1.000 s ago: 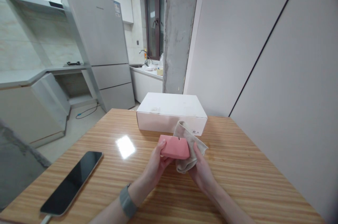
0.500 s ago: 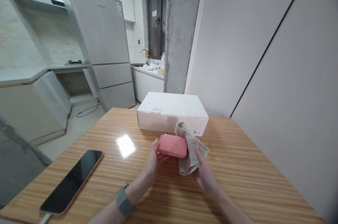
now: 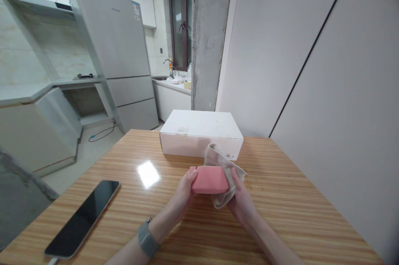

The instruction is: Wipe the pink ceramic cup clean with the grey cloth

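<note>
A pink case (image 3: 211,180) with bevelled edges, perhaps a glasses case, is held above the wooden table. My left hand (image 3: 187,188) grips its left end, thumb on the near face and the other fingers hidden behind. In my right hand (image 3: 241,198) is a folded grey-beige cloth (image 3: 216,154), pinched under the thumb. The cloth lies against the right end of the case and hangs below it. Its lower middle is hidden by the case.
A white cardboard box (image 3: 201,125) stands on the wooden table (image 3: 299,215) just beyond the hands. A phone (image 3: 84,219) with a cable plugged in lies at the left. Behind are a fridge (image 3: 115,44), a sink counter and a wall at the right.
The pink case has been turned in my left hand, so another face shows, and it sits slightly right and lower. My left thumb now lies over its near side. The cloth stays in my right hand.
</note>
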Tool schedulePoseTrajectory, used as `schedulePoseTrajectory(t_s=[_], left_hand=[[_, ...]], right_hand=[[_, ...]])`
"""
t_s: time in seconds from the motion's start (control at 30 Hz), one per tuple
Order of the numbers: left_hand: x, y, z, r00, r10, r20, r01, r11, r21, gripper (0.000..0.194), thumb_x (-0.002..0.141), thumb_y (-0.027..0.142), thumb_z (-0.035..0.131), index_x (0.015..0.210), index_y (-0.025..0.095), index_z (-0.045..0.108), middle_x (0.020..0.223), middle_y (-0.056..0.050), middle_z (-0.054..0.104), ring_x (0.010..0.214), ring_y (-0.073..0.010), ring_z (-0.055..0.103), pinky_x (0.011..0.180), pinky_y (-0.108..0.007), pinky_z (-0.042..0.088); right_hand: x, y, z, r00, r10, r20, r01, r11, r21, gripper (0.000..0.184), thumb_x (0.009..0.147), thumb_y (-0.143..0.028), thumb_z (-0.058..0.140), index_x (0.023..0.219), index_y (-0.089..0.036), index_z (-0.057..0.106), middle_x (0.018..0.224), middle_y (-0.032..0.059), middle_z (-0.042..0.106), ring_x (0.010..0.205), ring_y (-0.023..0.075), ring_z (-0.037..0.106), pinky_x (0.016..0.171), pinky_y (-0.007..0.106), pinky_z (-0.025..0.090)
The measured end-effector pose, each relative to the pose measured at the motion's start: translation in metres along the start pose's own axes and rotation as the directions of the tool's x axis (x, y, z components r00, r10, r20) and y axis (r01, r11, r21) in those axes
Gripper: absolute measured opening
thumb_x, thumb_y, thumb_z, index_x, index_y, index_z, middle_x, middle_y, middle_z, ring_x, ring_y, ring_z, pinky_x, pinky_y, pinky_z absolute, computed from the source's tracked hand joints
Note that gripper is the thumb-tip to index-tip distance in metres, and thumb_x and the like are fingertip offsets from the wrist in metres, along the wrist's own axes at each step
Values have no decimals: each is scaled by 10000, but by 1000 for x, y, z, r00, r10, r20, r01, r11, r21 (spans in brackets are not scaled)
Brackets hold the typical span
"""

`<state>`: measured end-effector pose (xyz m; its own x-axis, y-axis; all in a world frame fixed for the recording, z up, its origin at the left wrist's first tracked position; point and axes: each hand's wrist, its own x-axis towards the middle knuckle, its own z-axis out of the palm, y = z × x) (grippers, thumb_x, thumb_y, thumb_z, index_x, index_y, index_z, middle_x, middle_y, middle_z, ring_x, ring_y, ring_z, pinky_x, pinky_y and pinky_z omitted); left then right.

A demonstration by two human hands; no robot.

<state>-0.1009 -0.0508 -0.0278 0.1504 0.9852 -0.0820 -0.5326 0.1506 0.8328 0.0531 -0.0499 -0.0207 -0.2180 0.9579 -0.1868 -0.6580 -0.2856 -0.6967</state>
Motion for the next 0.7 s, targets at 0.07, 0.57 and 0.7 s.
schedulePoseTrajectory(t_s=[0.07,0.57,0.7], left_hand=[[0,2,-1,999,16,-36,-15,1000,27,412,759,510,629,955,147,618,936,-58,657,895,-196,597,801,-285,461],[8,2,-16,998,-50,-42,53,995,80,512,832,523,511,1158,141,611,1077,-118,675,1012,-267,608,844,-377,489],[4,4,-7,998,60,-18,-58,995,80,503,817,495,571,1183,150,581,1166,-118,638,1080,-261,572,877,-342,460]], right_hand=[[-2,-1,1,1000,0,-26,0,1000,0,422,719,-575,688,952,-225,727,972,23,754,1085,251,616,974,363,428],[5,-3,-6,989,-6,-147,7,1000,1,470,619,-610,733,909,-240,740,940,15,758,1016,302,645,882,396,492],[3,-4,-5,994,-3,-110,5,1000,14,481,635,-614,719,934,-237,739,939,22,758,1028,302,636,879,394,494]])
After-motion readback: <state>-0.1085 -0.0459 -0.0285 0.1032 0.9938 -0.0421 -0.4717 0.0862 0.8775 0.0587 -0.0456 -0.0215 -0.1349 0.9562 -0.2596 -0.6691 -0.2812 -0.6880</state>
